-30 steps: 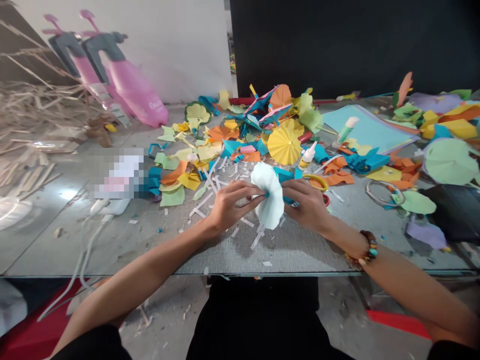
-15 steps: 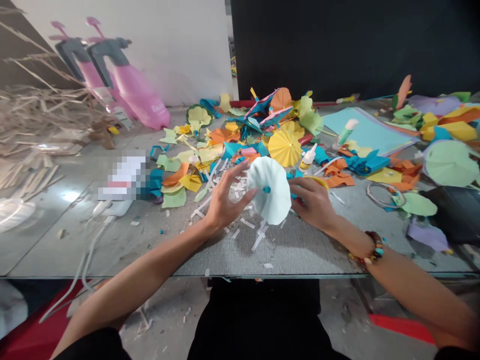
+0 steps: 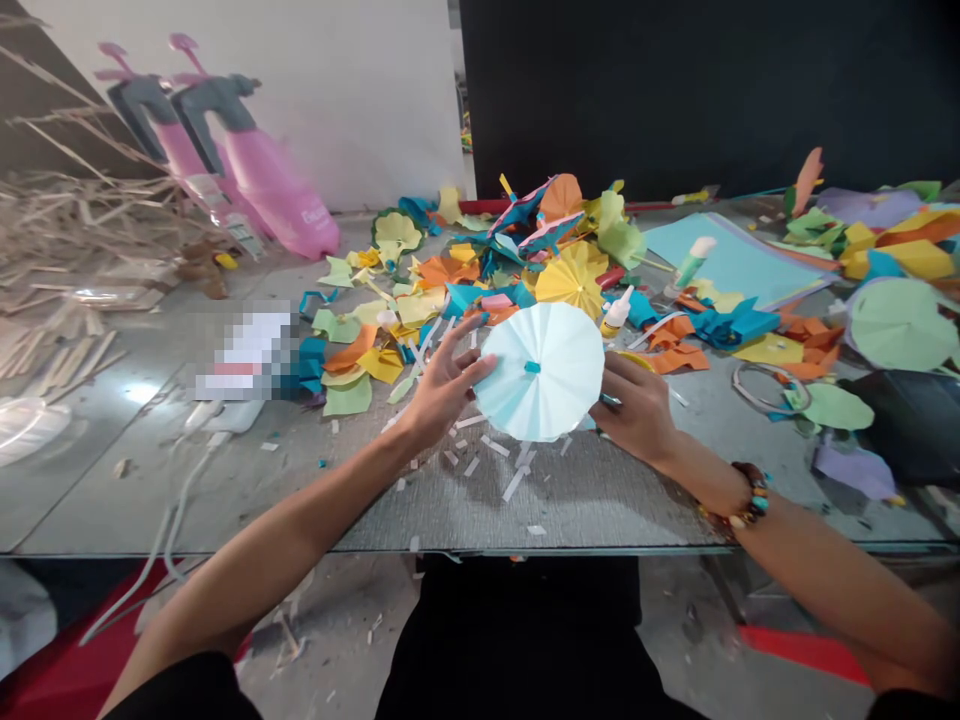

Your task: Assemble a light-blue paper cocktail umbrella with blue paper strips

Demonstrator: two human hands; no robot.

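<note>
A pale blue pleated paper disc point(image 3: 555, 400) with a small blue stub at its centre is held up over the near part of the table, its broad face turned towards me. My left hand point(image 3: 442, 385) pinches its left rim, thumb in front and index finger stretched out above. At the right rim, my right hand point(image 3: 637, 405) has its fingers curled in behind the paper; their tips are hidden. Something thin and shiny shows by those fingers, too small to name. White paper strips point(image 3: 517, 480) lie scattered below the disc.
Coloured paper scraps point(image 3: 427, 300) and a yellow pleated disc point(image 3: 574, 275) lie behind. A small glue bottle point(image 3: 615, 315) and a glue stick point(image 3: 694, 262) stand right of them. Pink spray bottles point(image 3: 277, 180) and thin wooden strips point(image 3: 67, 235) are at left, a black object point(image 3: 911, 425) at right.
The disc has turned to face me more fully and shows as a wider circle. My left thumb now touches its left rim; my right hand stays near the right rim.
</note>
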